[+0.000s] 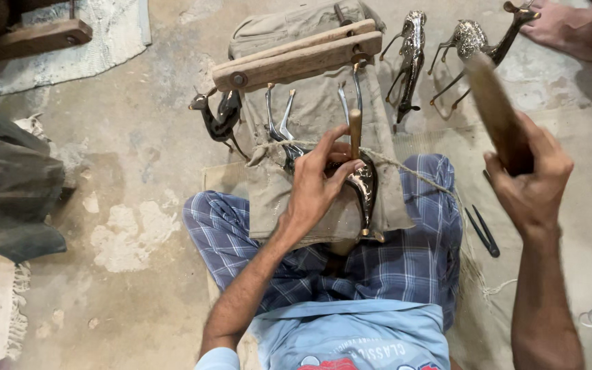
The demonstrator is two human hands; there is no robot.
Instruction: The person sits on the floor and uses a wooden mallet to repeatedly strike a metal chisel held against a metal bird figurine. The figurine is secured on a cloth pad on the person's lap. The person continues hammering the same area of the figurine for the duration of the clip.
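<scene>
Far left: a worn wooden block (32,38) lies on a pale rug (104,41), out of the work zone. A dark metal deer figure (219,120) sits on bare concrete (138,171) just left of the cloth pad, looks unpolished.

Centre: a khaki cloth pad (316,116) is draped over the lap, likely to cushion the piece. A rough wooden clamp (296,58) rests across its far end. A shiny metal animal figure (361,185) lies legs-up on the pad, with a rope (405,168) running over it, apparently to hold it down. The left hand (316,181) is closed around a thin chisel (355,130), pinching it upright on the figure.

Right: two engraved deer figures (447,51) stand on the floor, bright and patterned. The right hand (532,175) grips a wooden mallet (498,113), raised and motion-blurred. Dark tweezers (484,229) lie near the right knee. Far right, another person's foot (573,27).
</scene>
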